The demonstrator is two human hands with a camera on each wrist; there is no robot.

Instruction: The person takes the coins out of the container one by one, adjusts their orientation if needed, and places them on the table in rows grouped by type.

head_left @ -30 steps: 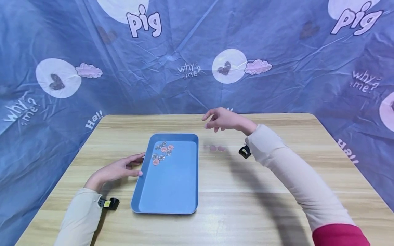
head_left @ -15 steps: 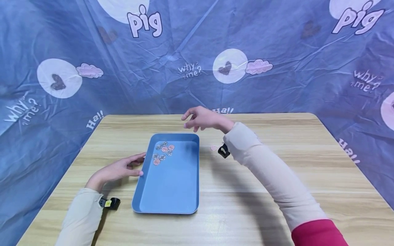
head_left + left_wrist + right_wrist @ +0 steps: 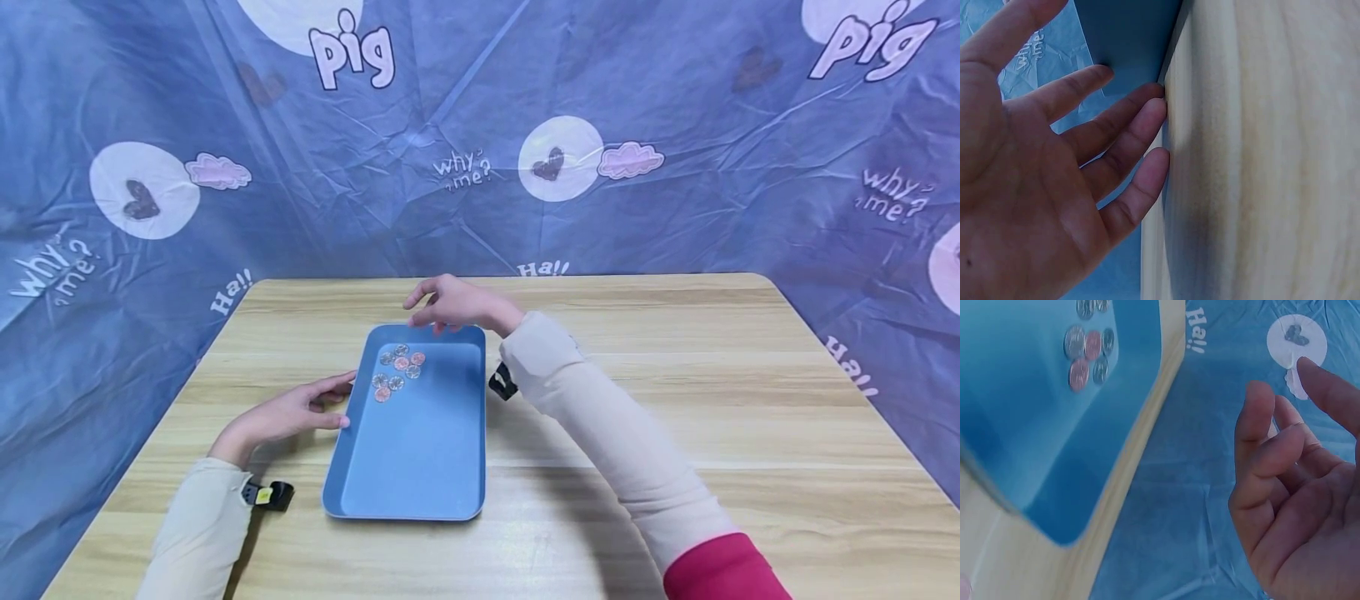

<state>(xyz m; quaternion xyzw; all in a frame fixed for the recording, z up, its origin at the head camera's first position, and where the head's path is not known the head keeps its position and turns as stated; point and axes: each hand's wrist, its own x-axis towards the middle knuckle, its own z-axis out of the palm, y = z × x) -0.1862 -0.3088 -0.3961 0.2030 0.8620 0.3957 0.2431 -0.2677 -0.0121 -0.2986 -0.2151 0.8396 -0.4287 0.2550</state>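
Note:
A blue rectangular tray (image 3: 416,467) lies on the wooden table with several coins near its far left corner. Some are silvery, like this coin (image 3: 396,383); others are copper-coloured, like this coin (image 3: 382,394). My left hand (image 3: 292,414) stays at the tray's left side, thumb and fingertips right at its wall, the other fingers loosely extended. Over the tray's far edge hovers my right hand (image 3: 456,305), its fingers loosely bent. In the right wrist view nothing shows between its thumb and fingers, and the coins (image 3: 1092,345) lie beyond in the tray.
The wooden table (image 3: 675,400) extends to the right of the tray. Part of a pinkish disc (image 3: 964,590) shows on it at the edge of the right wrist view. A blue printed cloth (image 3: 465,225) hangs behind the table.
My right hand has moved left from the table's far middle to over the tray's far edge. Its arm now covers the two pinkish discs on the table. The left hand keeps its place.

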